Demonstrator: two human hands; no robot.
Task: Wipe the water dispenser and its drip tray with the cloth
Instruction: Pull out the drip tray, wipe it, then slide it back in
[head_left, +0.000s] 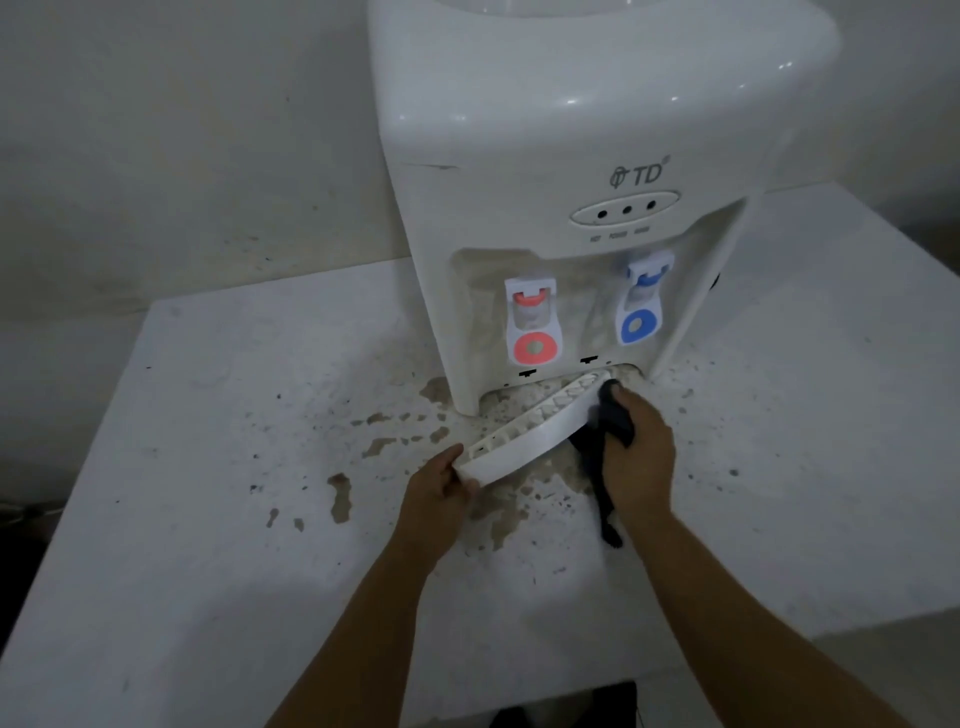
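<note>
A white water dispenser (561, 171) stands at the back of a white counter, with a red tap (535, 325) and a blue tap (643, 306) in its recess. The white drip tray (524, 441), with a grid top, is pulled out and tilted in front of the base. My left hand (441, 486) grips the tray's left end. My right hand (636, 457) holds a dark cloth (597, 462) against the tray's right end. A tail of the cloth hangs down past my wrist.
The white counter (208, 467) is spotted with brown stains and dark specks in front of the dispenser. A plain wall rises behind at left. The counter's front edge runs below my forearms, with a dark gap beneath it.
</note>
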